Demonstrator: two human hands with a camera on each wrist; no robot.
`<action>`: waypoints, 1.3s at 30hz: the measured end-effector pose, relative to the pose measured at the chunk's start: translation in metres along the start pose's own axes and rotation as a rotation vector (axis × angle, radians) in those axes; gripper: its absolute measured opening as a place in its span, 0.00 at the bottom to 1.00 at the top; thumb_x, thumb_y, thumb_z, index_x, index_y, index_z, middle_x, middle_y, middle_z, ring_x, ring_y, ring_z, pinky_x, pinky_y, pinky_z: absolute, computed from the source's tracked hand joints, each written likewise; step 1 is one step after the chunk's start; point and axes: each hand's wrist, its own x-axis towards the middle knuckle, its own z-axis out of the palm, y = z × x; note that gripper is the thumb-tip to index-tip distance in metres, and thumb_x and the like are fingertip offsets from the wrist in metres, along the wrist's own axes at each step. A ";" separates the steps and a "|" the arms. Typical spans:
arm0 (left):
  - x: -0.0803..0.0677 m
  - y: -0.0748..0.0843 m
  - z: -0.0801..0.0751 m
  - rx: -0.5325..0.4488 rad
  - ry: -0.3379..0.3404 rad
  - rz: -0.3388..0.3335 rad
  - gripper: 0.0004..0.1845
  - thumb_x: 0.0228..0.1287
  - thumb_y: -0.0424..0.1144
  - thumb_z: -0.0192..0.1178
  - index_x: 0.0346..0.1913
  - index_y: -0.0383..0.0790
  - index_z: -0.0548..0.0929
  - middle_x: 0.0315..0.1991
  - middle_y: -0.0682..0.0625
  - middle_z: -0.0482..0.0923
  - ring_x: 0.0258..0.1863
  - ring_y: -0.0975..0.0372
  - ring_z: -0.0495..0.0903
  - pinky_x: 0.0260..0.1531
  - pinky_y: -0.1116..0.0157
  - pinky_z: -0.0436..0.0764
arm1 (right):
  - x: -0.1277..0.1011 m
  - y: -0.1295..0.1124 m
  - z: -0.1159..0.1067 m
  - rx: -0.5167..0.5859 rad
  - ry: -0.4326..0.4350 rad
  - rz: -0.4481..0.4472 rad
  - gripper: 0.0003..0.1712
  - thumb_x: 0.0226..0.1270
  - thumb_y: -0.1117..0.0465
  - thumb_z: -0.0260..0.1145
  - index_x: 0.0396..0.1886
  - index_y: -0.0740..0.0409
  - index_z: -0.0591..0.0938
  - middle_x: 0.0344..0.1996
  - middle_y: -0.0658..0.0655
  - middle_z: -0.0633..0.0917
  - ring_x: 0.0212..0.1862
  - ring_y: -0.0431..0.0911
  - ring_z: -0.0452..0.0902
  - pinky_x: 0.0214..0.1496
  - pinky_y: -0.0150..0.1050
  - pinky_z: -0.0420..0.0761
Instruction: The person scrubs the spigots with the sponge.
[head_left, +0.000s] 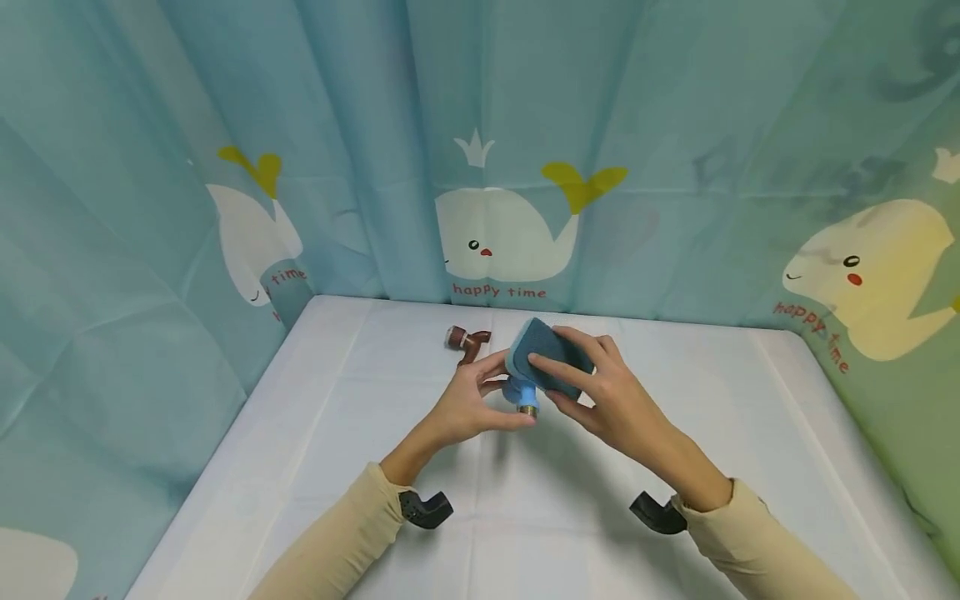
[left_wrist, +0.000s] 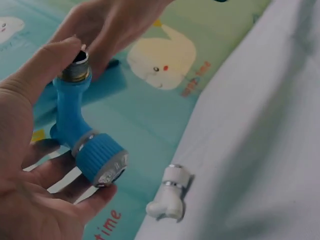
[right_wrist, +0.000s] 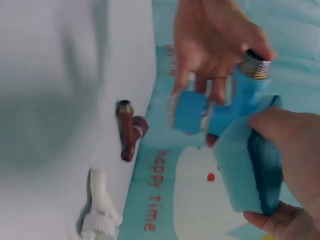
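While the left hand curls its thumb and fingers round a blue plastic tap fitting, the right hand pinches a blue sponge pad between thumb and fingers and holds it against the fitting's body. The fitting is held above the middle of the table, clear of the surface. It is elbow-shaped: a smooth cylindrical stem ends in a threaded brass-coloured collar, against which the left thumb bears, and a ribbed blue knob with a metallic face sits at the other end, resting on the left fingers. The sponge is a flat rectangular block with a smooth lighter face and a coarser, darker layer. A brown fitting of similar form, with a metal-ringed end, lies on the white table cover just behind the hands, and a white plastic fitting lies near it, close to the cloth wall. The cover is smooth with faint creases. A teal fabric backdrop printed with white whales encloses the table on three sides.
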 end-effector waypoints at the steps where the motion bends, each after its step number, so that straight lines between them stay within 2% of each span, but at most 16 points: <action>1: 0.000 0.000 0.000 -0.018 0.000 -0.004 0.47 0.54 0.35 0.79 0.77 0.42 0.67 0.68 0.45 0.75 0.67 0.56 0.75 0.65 0.58 0.76 | 0.000 0.001 0.001 0.011 0.006 0.002 0.36 0.57 0.65 0.80 0.67 0.45 0.82 0.70 0.65 0.72 0.50 0.58 0.69 0.42 0.49 0.83; 7: 0.000 -0.002 0.000 -0.149 0.010 -0.069 0.45 0.60 0.40 0.76 0.78 0.44 0.66 0.65 0.39 0.76 0.67 0.53 0.75 0.56 0.57 0.83 | -0.004 0.010 0.002 0.036 0.062 0.065 0.34 0.54 0.67 0.81 0.63 0.48 0.85 0.68 0.67 0.73 0.51 0.61 0.71 0.43 0.53 0.81; 11: 0.000 -0.006 -0.004 -0.152 0.006 -0.047 0.36 0.68 0.48 0.70 0.75 0.44 0.72 0.67 0.38 0.75 0.68 0.48 0.74 0.55 0.57 0.83 | -0.008 0.014 -0.002 0.117 0.084 0.108 0.33 0.55 0.67 0.81 0.62 0.50 0.85 0.68 0.67 0.73 0.56 0.64 0.71 0.46 0.58 0.79; 14: 0.000 -0.010 -0.007 -0.135 -0.011 -0.019 0.36 0.67 0.56 0.68 0.72 0.40 0.76 0.69 0.37 0.73 0.68 0.48 0.73 0.61 0.51 0.79 | -0.010 0.013 -0.006 0.144 0.089 0.137 0.33 0.55 0.67 0.81 0.63 0.51 0.85 0.69 0.66 0.72 0.60 0.65 0.71 0.47 0.60 0.80; 16: 0.000 -0.013 -0.008 -0.128 -0.026 -0.010 0.38 0.64 0.54 0.71 0.71 0.38 0.75 0.69 0.36 0.73 0.66 0.49 0.75 0.64 0.44 0.75 | -0.010 0.011 -0.008 0.166 0.079 0.145 0.34 0.54 0.67 0.81 0.63 0.50 0.84 0.70 0.65 0.72 0.61 0.63 0.72 0.47 0.58 0.82; 18: 0.001 -0.015 -0.008 -0.102 -0.027 -0.011 0.37 0.60 0.46 0.75 0.71 0.38 0.76 0.66 0.37 0.77 0.63 0.51 0.78 0.65 0.41 0.72 | -0.010 0.006 -0.009 0.195 0.063 0.138 0.34 0.55 0.65 0.81 0.64 0.49 0.84 0.70 0.64 0.71 0.61 0.59 0.73 0.47 0.52 0.83; 20: 0.002 -0.017 -0.007 -0.058 -0.006 -0.015 0.37 0.58 0.37 0.78 0.70 0.39 0.76 0.61 0.39 0.82 0.58 0.52 0.81 0.65 0.43 0.73 | -0.010 0.000 -0.010 0.227 0.052 0.119 0.33 0.58 0.62 0.80 0.65 0.49 0.84 0.71 0.64 0.71 0.61 0.56 0.74 0.48 0.46 0.84; 23: 0.005 -0.018 -0.003 -0.008 0.048 -0.029 0.35 0.57 0.28 0.76 0.69 0.41 0.78 0.52 0.41 0.86 0.51 0.52 0.85 0.55 0.50 0.83 | -0.009 -0.011 -0.011 0.253 0.045 0.073 0.27 0.68 0.52 0.74 0.65 0.47 0.83 0.71 0.64 0.70 0.63 0.55 0.73 0.51 0.38 0.82; 25: 0.006 -0.018 -0.001 0.004 0.081 -0.037 0.34 0.57 0.27 0.75 0.69 0.41 0.79 0.49 0.41 0.87 0.48 0.51 0.86 0.46 0.55 0.88 | -0.009 -0.015 -0.011 0.236 0.031 0.047 0.25 0.71 0.49 0.71 0.66 0.46 0.83 0.72 0.63 0.70 0.63 0.55 0.71 0.52 0.39 0.82; 28: 0.006 -0.016 0.000 -0.044 0.091 -0.072 0.34 0.58 0.25 0.74 0.69 0.39 0.78 0.47 0.38 0.87 0.46 0.49 0.87 0.37 0.56 0.89 | -0.010 -0.014 -0.010 0.157 0.028 0.026 0.25 0.71 0.52 0.71 0.66 0.45 0.83 0.72 0.64 0.70 0.60 0.57 0.71 0.49 0.45 0.84; 31: 0.007 -0.015 0.001 -0.089 0.082 -0.093 0.32 0.59 0.24 0.72 0.68 0.36 0.78 0.45 0.36 0.86 0.45 0.48 0.87 0.36 0.54 0.89 | -0.013 -0.008 -0.010 0.090 0.068 0.039 0.25 0.70 0.56 0.73 0.66 0.45 0.83 0.71 0.65 0.71 0.56 0.59 0.71 0.48 0.52 0.84; 34: 0.008 -0.016 0.002 -0.094 0.074 -0.091 0.32 0.60 0.24 0.72 0.69 0.34 0.77 0.45 0.34 0.86 0.45 0.48 0.87 0.35 0.54 0.89 | -0.015 -0.006 -0.010 0.068 0.102 0.020 0.22 0.74 0.51 0.67 0.65 0.46 0.84 0.70 0.67 0.72 0.54 0.61 0.71 0.46 0.54 0.83; 36: 0.009 -0.016 0.003 -0.092 0.067 -0.092 0.32 0.60 0.25 0.72 0.69 0.33 0.77 0.45 0.35 0.86 0.45 0.49 0.87 0.35 0.54 0.89 | -0.017 -0.005 -0.009 0.059 0.095 0.005 0.22 0.77 0.48 0.63 0.66 0.46 0.83 0.70 0.67 0.72 0.55 0.60 0.72 0.46 0.54 0.84; 38: 0.009 -0.015 0.005 -0.084 0.059 -0.096 0.32 0.60 0.25 0.72 0.69 0.34 0.78 0.45 0.35 0.86 0.45 0.49 0.87 0.34 0.54 0.89 | -0.021 -0.001 -0.010 0.035 0.091 0.014 0.22 0.76 0.50 0.64 0.66 0.46 0.82 0.70 0.67 0.71 0.55 0.61 0.71 0.46 0.55 0.84; 39: 0.010 -0.015 0.006 -0.060 0.059 -0.097 0.31 0.60 0.26 0.72 0.68 0.36 0.79 0.45 0.36 0.86 0.44 0.50 0.87 0.35 0.55 0.89 | -0.023 0.003 -0.011 0.025 0.102 0.035 0.22 0.74 0.53 0.67 0.66 0.47 0.82 0.70 0.68 0.71 0.55 0.62 0.71 0.46 0.57 0.84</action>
